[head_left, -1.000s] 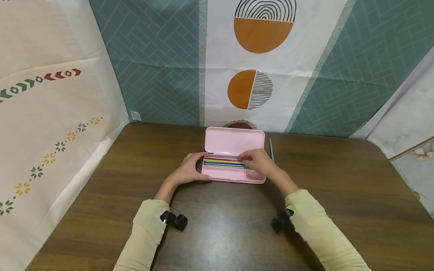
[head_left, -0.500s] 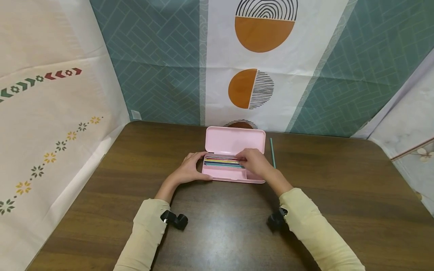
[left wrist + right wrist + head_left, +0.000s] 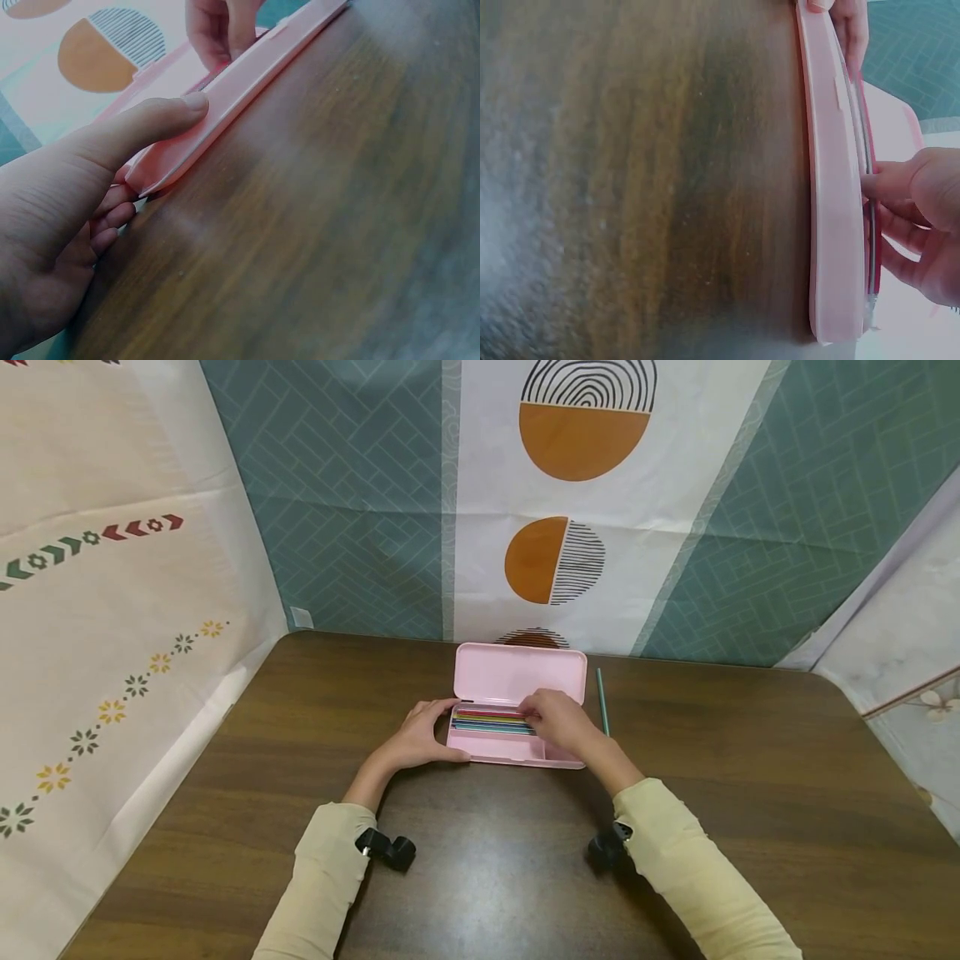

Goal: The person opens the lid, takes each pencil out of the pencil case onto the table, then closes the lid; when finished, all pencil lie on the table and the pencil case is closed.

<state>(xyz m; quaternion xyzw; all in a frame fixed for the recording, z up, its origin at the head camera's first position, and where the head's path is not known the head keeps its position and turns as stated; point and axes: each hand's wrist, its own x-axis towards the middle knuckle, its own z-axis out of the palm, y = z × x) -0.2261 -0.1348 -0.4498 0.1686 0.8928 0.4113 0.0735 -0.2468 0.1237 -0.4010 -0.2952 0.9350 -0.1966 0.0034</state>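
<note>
A pink pencil case point(image 3: 491, 746) lies on the table with its lid point(image 3: 517, 672) raised at the back. Several colored pencils point(image 3: 487, 720) lie side by side in its rear compartment. My left hand point(image 3: 416, 735) grips the case's left end, thumb over the front edge and fingers around the back corner. Inside the case, my right hand point(image 3: 558, 718) pinches colored pencils between thumb and fingers; a red pencil point(image 3: 877, 262) and a dark one show there in the right wrist view. The right ends of the pencils are hidden behind this hand in the head view.
A teal pencil point(image 3: 602, 702) lies on the wooden table point(image 3: 487, 860) just right of the case. Patterned cloth point(image 3: 360, 527) hangs behind the table's back edge, and pale cloth point(image 3: 135, 610) on the left. Black wrist cameras point(image 3: 386, 849) sit on both sleeves.
My right hand has shifted a little left along the pencils, and its forearm has swung slightly left with it. The left hand keeps its grip on the case.
</note>
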